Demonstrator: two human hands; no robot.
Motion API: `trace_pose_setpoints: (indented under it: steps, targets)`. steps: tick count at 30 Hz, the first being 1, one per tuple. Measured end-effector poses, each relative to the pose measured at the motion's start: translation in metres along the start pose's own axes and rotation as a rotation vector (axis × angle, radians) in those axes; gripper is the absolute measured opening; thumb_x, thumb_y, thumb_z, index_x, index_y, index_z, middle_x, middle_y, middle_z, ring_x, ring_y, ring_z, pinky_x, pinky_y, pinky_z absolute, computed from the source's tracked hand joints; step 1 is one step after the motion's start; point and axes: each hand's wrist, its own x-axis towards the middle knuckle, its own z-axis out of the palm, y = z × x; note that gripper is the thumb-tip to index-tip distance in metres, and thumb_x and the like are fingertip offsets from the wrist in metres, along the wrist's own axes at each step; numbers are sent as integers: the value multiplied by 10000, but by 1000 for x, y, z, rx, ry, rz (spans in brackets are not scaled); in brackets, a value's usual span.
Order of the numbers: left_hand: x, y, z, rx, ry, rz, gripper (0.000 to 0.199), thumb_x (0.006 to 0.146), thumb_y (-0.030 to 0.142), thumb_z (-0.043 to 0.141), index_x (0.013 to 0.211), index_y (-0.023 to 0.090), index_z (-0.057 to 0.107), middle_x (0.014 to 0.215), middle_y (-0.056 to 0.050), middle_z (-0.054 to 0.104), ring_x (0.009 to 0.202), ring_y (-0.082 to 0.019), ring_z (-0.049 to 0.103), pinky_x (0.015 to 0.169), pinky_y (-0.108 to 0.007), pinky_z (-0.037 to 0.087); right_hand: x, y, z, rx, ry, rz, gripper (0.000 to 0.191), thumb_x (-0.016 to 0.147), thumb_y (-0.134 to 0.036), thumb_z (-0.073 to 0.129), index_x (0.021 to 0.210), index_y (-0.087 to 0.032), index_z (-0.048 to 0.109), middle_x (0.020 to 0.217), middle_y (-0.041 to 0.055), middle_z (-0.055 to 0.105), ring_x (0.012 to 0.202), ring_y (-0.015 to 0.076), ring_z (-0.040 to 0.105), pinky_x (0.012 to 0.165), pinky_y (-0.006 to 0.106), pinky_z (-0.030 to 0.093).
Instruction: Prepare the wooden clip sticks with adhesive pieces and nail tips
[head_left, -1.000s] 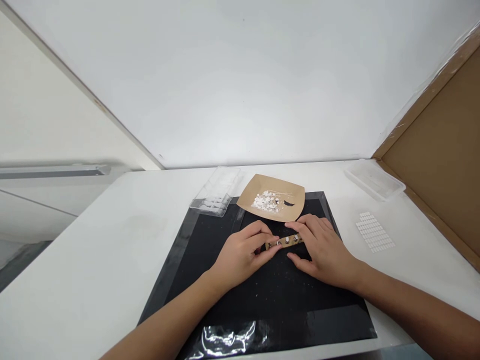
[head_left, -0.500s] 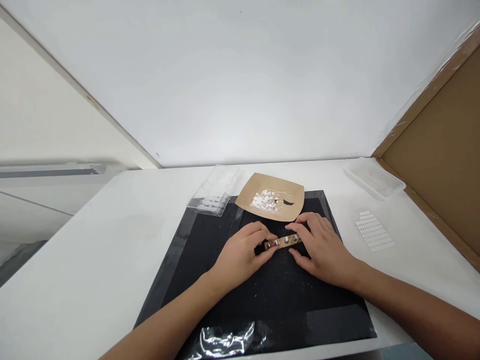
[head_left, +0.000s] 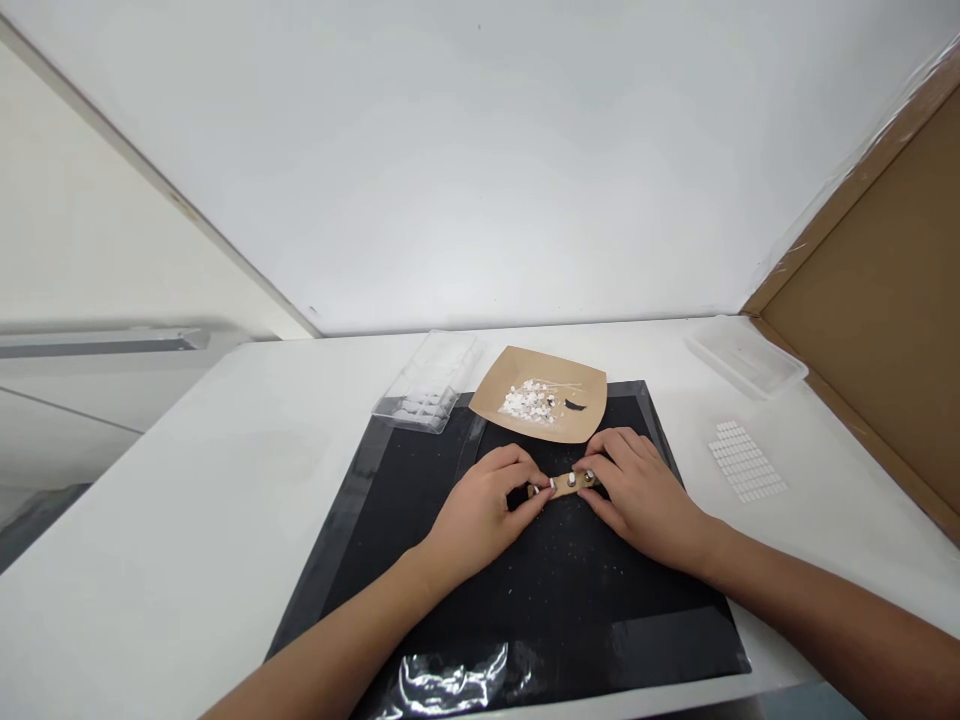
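Note:
A narrow brown strip (head_left: 564,485) lies on the black mat (head_left: 540,610), with several small metallic, white-topped pieces standing in a row along it. My left hand (head_left: 487,505) pinches the strip's left part; thumb and forefinger meet around a white-topped piece (head_left: 553,484) there. At the strip's right end, my right hand (head_left: 637,495) closes thumb and fingers on its two long edges. Between the hands, another white-topped piece (head_left: 571,480) shows. Fingers partly cover both ends of the strip.
Behind the hands is a tan paper plate (head_left: 495,365) with white bits and a dark sliver. A clear compartment box (head_left: 427,385) stands to its left. On the right lie a translucent lid or tray (head_left: 746,360) and a sheet of small white pieces (head_left: 746,462). Cardboard (head_left: 877,300) borders the right side.
My right thumb and fingers have drawn in and closed on the strip's right end. My left hand keeps its pinch almost in place.

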Motion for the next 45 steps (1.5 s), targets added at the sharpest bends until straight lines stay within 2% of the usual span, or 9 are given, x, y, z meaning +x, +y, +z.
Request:
trace_pose_setpoints:
  steps: [12,17,24,29,32,34,37,39,45]
  targets:
    - [0,2,-1,49,-18,16,99,981,182,657,958,214,748,962,-35,671,909,-185,652,825,-328,538,0,0,-1,79,10,18,211,991,-287,720,1176,-191,685,1149,98,645,1090,280,575,894,431,489]
    - [0,3,0,58,-18,11,87,981,198,664,959,213,747,957,-35,667,913,-187,646,835,-332,536,3,-2,4,116,55,60,154,998,-360,728,1074,-226,726,1079,75,668,1031,254,590,855,401,448]
    - [0,1,1,72,-16,19,82,981,215,669,944,210,742,946,-38,673,907,-190,634,825,-329,536,8,-4,10,193,143,95,78,966,-270,772,916,-225,733,996,48,727,1027,244,604,864,398,415]
    - [1,3,0,81,-24,35,90,982,216,661,942,210,742,936,-42,680,901,-193,634,828,-332,538,7,-8,6,244,194,30,70,1010,-223,694,942,-219,707,1013,51,768,1100,261,630,926,449,452]
    - [2,7,-4,130,1,85,66,952,213,677,975,211,739,932,-52,685,905,-211,626,832,-350,539,5,-8,1,334,239,-67,83,1045,-188,619,1025,-225,690,1057,55,781,1174,253,654,1002,475,509]
    - [3,11,-8,140,81,147,90,931,190,678,1002,206,732,936,-63,690,909,-220,625,832,-362,538,3,-8,-3,407,271,-123,107,1054,-161,588,1070,-227,670,1078,55,783,1172,240,675,1016,467,546]
    - [5,22,-16,71,242,283,136,927,123,655,1010,204,725,923,-64,702,898,-213,640,816,-361,534,2,-7,-10,451,249,-170,100,1057,-160,576,1085,-221,650,1066,64,775,1048,224,711,924,426,596]
    - [4,29,-19,1,285,371,179,921,100,664,1040,219,726,927,-58,715,891,-206,651,790,-351,537,1,-7,-13,467,194,-198,86,1058,-168,571,1075,-215,641,1045,68,768,984,213,714,866,397,604]
    - [-2,37,-18,-57,112,513,260,908,122,732,1132,255,727,1020,-65,739,956,-215,669,879,-396,559,-1,-11,-13,571,70,-249,70,1062,-182,572,1009,-216,603,1043,53,757,958,181,710,878,346,585]
